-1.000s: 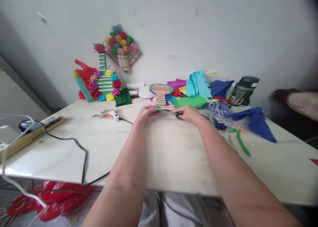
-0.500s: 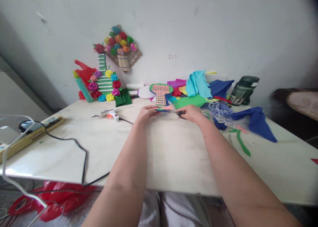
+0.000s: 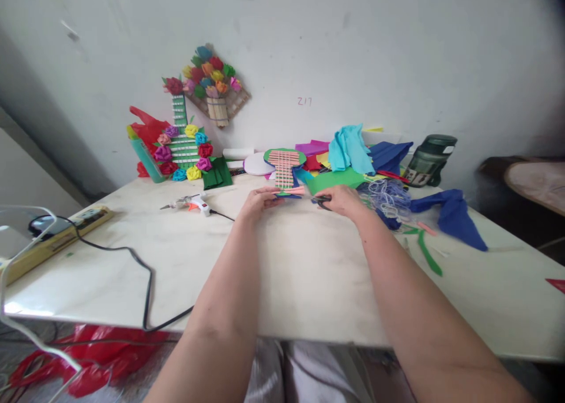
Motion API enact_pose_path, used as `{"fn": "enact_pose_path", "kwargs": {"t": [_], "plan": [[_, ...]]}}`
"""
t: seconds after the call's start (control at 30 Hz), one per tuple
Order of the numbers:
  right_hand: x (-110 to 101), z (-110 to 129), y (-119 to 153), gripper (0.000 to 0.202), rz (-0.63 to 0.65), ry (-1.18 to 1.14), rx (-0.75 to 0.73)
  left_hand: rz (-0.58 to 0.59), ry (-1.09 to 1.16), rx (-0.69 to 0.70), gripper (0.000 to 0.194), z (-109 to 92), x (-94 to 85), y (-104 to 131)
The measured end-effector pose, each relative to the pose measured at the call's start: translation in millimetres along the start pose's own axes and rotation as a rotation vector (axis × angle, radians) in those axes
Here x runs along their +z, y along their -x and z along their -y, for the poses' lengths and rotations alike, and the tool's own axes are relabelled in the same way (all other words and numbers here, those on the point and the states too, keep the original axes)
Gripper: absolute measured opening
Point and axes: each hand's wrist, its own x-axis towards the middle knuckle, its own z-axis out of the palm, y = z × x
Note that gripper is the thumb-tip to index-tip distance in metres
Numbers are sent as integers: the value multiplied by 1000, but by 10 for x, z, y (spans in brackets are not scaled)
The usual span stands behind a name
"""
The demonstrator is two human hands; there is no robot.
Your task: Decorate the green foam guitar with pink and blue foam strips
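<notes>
Pinching the near end of the pink-slatted panel (image 3: 285,170) at its left edge, the left hand (image 3: 262,202) faces the right hand (image 3: 341,200), whose fingers curl round scissors (image 3: 323,201), just beside; tabletop (image 3: 311,267) extends between the forearms (image 3: 225,279) to its front edge.

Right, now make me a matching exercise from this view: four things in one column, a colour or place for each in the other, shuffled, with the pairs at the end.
Things
1. Scissors
2. Glue gun
3. Bottle
4. Craft piece

Colours and places
A. Pink strips across a green and blue shape
B. Dark green, at the back right of the table
C. In the right hand
D. White with some orange, lying to the left of both hands

Right pairs: 1-C, 2-D, 3-B, 4-A
</notes>
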Motion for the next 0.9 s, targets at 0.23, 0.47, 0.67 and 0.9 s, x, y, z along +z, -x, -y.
{"fn": "enact_pose_path", "kwargs": {"t": [0.23,0.47,0.67,0.9], "plan": [[-41,-107,25,34,-12,15,37,-6,-8,-21,24,-1,4,-3],[85,-409,-18,31,56,-185,100,0,-31,-43,24,1,8,-4],[233,-363,-84,19,-21,-665,357,32,-75,-30,27,39,-12,-7],[196,24,-66,20,-82,-1117,490,35,-153,8,69,-7,51,47]]}}
